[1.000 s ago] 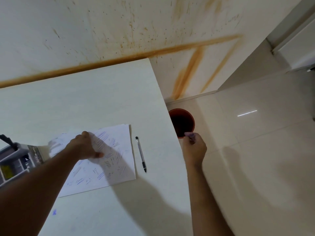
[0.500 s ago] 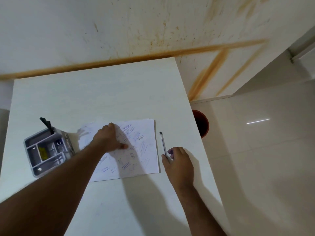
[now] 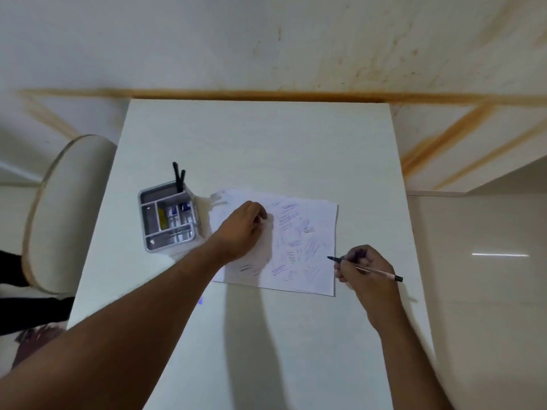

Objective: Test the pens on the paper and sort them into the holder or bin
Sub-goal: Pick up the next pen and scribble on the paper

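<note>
A white sheet of paper [image 3: 299, 247] covered in blue and black scribbles lies in the middle of the white table [image 3: 266, 143]. My left hand [image 3: 242, 229] presses flat on the sheet's left part. My right hand [image 3: 362, 267] grips a clear pen [image 3: 381, 272] with a black tip and black end cap, its tip at the paper's right edge. A grey compartmented holder [image 3: 168, 220] stands left of the paper with two black pens [image 3: 178, 179] upright in its back slot. The bin is out of view.
A cream chair back [image 3: 68, 208] stands against the table's left side. Glossy floor tiles [image 3: 488, 291] lie beyond the table's right edge. A stained wall rises behind the table. A small blue ink mark [image 3: 200, 300] is on the tabletop.
My right hand came back from the red bin, picked up the pen that lay right of the paper, and now holds its tip at the sheet. The view swung left, losing the bin.
</note>
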Tool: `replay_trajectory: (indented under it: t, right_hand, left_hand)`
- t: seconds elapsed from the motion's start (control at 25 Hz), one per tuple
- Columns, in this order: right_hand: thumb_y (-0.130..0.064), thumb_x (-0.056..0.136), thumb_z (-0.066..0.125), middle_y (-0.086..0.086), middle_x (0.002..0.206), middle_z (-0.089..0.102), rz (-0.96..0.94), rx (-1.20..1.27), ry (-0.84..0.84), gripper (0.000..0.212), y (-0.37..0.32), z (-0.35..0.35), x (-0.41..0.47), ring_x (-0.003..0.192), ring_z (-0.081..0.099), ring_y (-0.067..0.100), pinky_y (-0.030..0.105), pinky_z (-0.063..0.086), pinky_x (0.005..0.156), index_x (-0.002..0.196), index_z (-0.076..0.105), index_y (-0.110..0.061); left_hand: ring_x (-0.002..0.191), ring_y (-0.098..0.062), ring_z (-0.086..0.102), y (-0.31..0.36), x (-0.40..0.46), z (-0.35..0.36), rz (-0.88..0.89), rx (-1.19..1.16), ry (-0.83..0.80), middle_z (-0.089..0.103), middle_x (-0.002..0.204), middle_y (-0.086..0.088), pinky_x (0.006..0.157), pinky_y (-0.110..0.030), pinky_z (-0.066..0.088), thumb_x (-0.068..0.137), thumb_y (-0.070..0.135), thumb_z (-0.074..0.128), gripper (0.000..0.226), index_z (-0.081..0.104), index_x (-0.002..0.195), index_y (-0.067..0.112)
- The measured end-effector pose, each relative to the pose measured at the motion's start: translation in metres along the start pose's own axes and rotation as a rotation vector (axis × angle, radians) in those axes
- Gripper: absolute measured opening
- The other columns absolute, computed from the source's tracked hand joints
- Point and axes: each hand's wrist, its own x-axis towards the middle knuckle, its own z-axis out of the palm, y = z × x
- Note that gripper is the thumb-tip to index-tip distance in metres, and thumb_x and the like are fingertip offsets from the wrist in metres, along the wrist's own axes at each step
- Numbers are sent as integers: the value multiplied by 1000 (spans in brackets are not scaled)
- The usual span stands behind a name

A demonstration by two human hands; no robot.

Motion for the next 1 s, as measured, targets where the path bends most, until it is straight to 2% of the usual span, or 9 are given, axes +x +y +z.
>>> replay_trajectory:
  t: [0.08, 0.24, 0.36, 0.44, 0.52, 0.6, 0.72, 0.8, 1.0]
  right_hand:
    - [12, 95, 57, 14, 87, 77, -28, -15, -95, 20, -1, 20, -5, 74, 71, 22, 28, 56, 67, 92, 65, -6]
    - [3, 92, 67, 8, 89, 77, -122, -138, -159, 19, 7, 67, -6, 83, 72, 16, 34, 54, 73, 88, 72, -15]
    - [5, 89, 71, 7, 90, 76, -153, -146, -158, 20, 16, 86, -2, 85, 73, 24, 31, 58, 75, 87, 71, -16]
    - [5, 89, 72, 6, 92, 77, -135, -158, -162, 20, 24, 84, 2, 91, 75, 27, 30, 60, 78, 89, 72, -15]
    - [5, 88, 73, 3, 91, 79, -113, -169, -136, 21, 30, 79, 8, 92, 77, 23, 31, 60, 81, 88, 73, -17]
    - [3, 86, 75, 0, 86, 77, -165, -236, -117, 23, 33, 80, 14, 86, 77, 23, 33, 60, 78, 84, 71, -20]
    - [-1, 81, 77, -9, 79, 73, -306, -373, -127, 23, 36, 97, 17, 73, 72, 10, 26, 59, 70, 80, 69, -22]
    - [-3, 80, 77, -12, 79, 72, -358, -422, -160, 19, 43, 109, 19, 73, 71, 9, 19, 56, 67, 81, 69, -19]
    - [-11, 81, 79, -12, 76, 68, -478, -518, -79, 14, 62, 111, 26, 73, 69, 10, 26, 56, 66, 84, 67, -18]
  left_hand:
    - [93, -15, 52, -7, -23, 9, 64, 17, 122, 57, 103, 5, 80, -30, 46, 97, 4, 57, 16, 60, 108, 15]
    - [89, -21, 55, -14, -45, 36, 48, 82, 223, 61, 98, 0, 79, -34, 48, 101, 12, 59, 3, 62, 102, 14]
    - [76, -26, 53, -20, -50, 49, 70, 155, 315, 60, 86, -2, 72, -43, 50, 99, 10, 62, 9, 59, 92, 15]
    - [74, -25, 49, -23, -53, 54, 76, 155, 350, 56, 84, -1, 71, -41, 46, 101, 12, 60, 13, 54, 91, 18]
    - [76, -24, 46, -26, -53, 57, 115, 175, 352, 54, 87, 0, 73, -39, 42, 102, 14, 55, 10, 52, 94, 18]
    - [79, -24, 47, -29, -52, 59, 125, 211, 343, 55, 90, -1, 75, -40, 41, 101, 15, 53, 3, 56, 101, 17]
    - [82, -25, 48, -30, -51, 60, 112, 267, 331, 55, 93, 0, 75, -39, 41, 101, 19, 51, 18, 60, 117, 18]
    - [82, -25, 47, -31, -50, 60, 113, 298, 320, 54, 94, 0, 75, -39, 40, 100, 19, 51, 26, 61, 124, 18]
    - [82, -26, 47, -31, -46, 60, 79, 289, 318, 56, 95, -2, 76, -40, 40, 95, 15, 58, 36, 60, 131, 15]
